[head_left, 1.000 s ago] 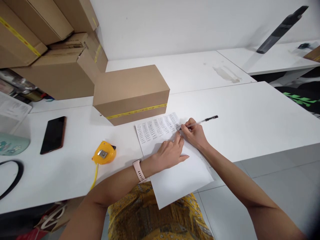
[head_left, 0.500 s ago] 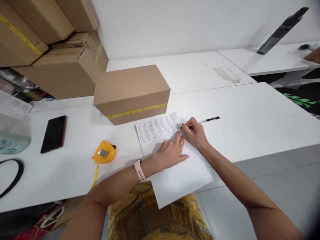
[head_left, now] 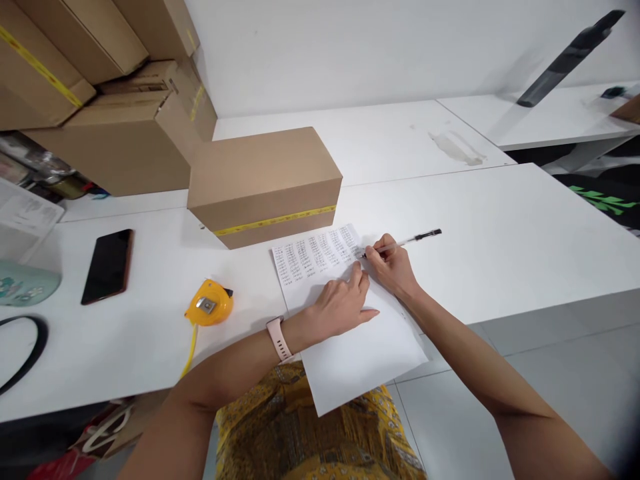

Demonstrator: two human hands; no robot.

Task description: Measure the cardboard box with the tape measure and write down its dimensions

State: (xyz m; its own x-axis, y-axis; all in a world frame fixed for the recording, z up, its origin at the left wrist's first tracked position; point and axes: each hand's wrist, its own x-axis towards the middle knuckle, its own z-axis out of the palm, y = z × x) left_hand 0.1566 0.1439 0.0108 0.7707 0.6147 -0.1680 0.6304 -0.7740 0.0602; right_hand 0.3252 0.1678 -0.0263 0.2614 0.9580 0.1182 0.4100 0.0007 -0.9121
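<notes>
Right hand [head_left: 394,268] grips pen [head_left: 413,239], tip at handwritten columns [head_left: 310,259] on paper [head_left: 360,367]. Left hand [head_left: 341,305], fingers loosely extended, rests on it. Paper on desk [head_left: 500,233], lower part overhanging; carton [head_left: 265,170] just beyond.

Cardboard boxes [head_left: 115,143] are stacked in the upper left of the frame; 1 closed carton [head_left: 265,173] with a yellow strip [head_left: 277,221] sits left of upper centre on the white counter [head_left: 500,240]. At left lie a dark-screened phone [head_left: 107,267], an orange tape measure [head_left: 209,303], a flowered teal container [head_left: 30,283] and a black loop [head_left: 39,347]. A dark bottle [head_left: 560,70] is at upper right
</notes>
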